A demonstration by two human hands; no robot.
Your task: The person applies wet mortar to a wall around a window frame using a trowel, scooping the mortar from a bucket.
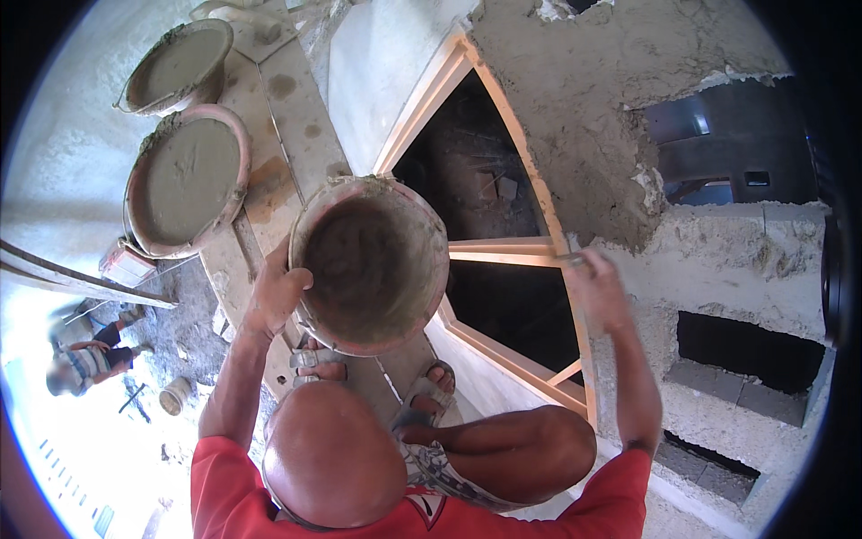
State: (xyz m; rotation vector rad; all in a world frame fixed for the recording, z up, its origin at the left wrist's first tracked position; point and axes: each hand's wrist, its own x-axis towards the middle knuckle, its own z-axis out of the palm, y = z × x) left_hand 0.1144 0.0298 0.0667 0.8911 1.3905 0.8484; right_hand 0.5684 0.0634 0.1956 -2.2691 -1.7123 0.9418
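grey mortar coats the upper wall [584, 117] beside the wooden frame [512, 251]; the rough blockwork [736, 260] below appears left to coat. the bucket [420, 265], above the planks [301, 117], holds only residue; a second bucket [244, 162] and third bucket [214, 85] are full. left hand [277, 289]: grip clamped on the near-empty bucket's rim. right hand [594, 283], near the frame: blurred, grip cannot be determined.

Hands [278, 292] apart, left gripping bucket [435, 242], wooden frame [503, 251]

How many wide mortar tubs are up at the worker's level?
3: one tub with its rim in the left hand, and two mortar-filled ones, a nearer tub and a farther tub, at the left. Others may be out of view.
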